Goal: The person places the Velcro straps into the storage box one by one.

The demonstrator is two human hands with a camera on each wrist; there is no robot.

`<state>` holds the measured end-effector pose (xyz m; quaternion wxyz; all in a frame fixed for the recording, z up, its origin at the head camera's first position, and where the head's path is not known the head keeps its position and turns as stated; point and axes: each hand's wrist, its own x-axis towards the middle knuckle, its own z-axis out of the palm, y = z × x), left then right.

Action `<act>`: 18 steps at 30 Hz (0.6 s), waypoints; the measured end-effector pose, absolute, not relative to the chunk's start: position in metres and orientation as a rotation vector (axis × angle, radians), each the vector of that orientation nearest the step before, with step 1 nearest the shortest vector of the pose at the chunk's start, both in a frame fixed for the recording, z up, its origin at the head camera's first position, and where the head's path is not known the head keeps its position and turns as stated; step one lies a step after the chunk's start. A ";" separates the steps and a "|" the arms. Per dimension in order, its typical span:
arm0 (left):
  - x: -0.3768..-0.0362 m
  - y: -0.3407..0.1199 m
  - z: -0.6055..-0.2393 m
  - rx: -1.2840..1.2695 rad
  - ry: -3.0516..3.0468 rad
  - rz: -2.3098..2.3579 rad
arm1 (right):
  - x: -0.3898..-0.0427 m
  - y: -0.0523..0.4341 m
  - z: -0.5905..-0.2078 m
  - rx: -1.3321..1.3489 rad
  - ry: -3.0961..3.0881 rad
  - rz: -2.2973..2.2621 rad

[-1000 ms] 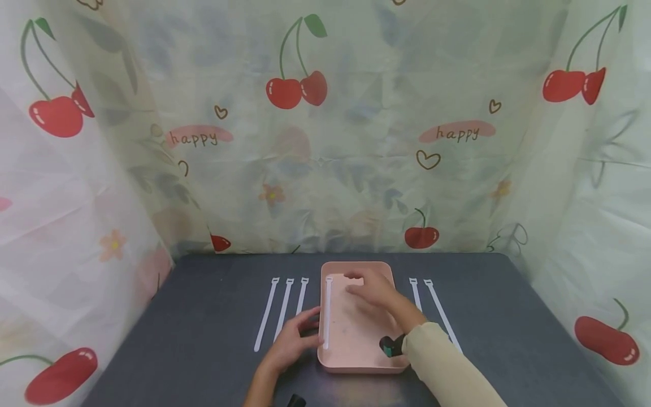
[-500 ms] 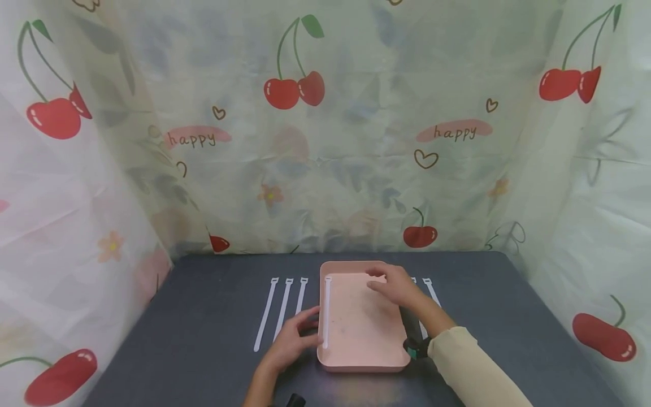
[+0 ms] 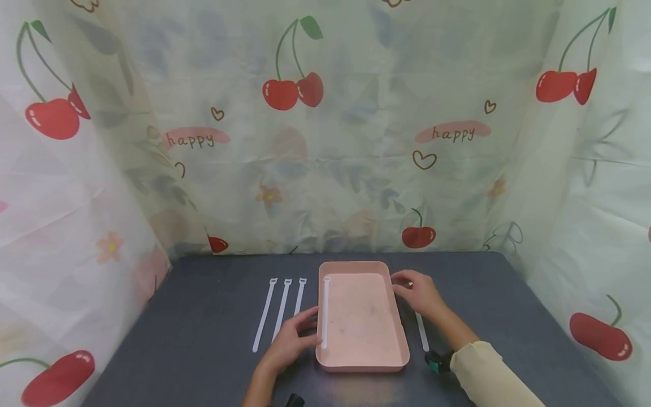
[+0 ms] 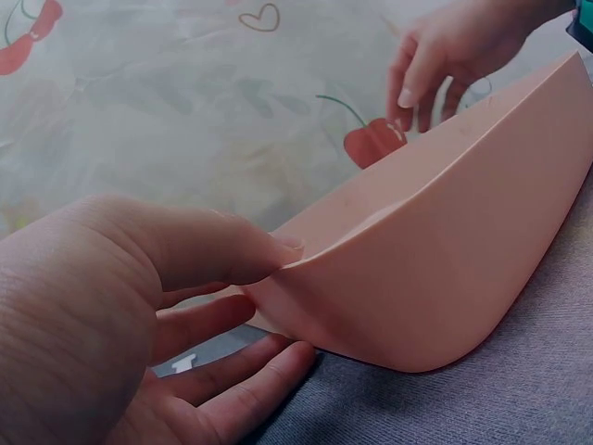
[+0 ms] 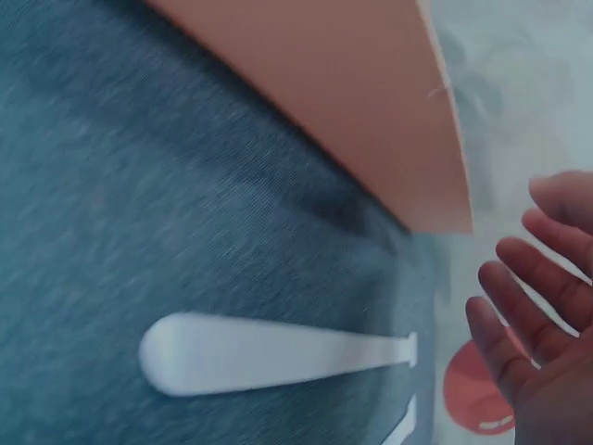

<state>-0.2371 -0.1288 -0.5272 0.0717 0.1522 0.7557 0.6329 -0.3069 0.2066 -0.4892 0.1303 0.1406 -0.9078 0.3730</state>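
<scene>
On grey table, left hand (image 3: 290, 342) gripping tray (image 3: 362, 362)

The right hand (image 3: 422, 293) covers the far ends of the white cable ties (image 3: 421, 333) beside the pink tray (image 3: 399, 328), so I can't tell if it touches them. In the right wrist view everything is blurry, and only fingertips (image 5: 519, 324) show at the edge. A small black thing (image 3: 295, 401) is cut off at the bottom edge of the head view.
</scene>
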 end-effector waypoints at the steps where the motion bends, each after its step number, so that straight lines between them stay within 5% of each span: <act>1: -0.237 -0.129 -0.527 0.458 2.274 1.898 | -0.306 0.209 -0.490 0.389 -2.635 1.076; 18: -0.238 -0.128 -0.528 0.435 2.270 1.896 | -0.295 0.246 -0.517 0.002 -2.644 1.045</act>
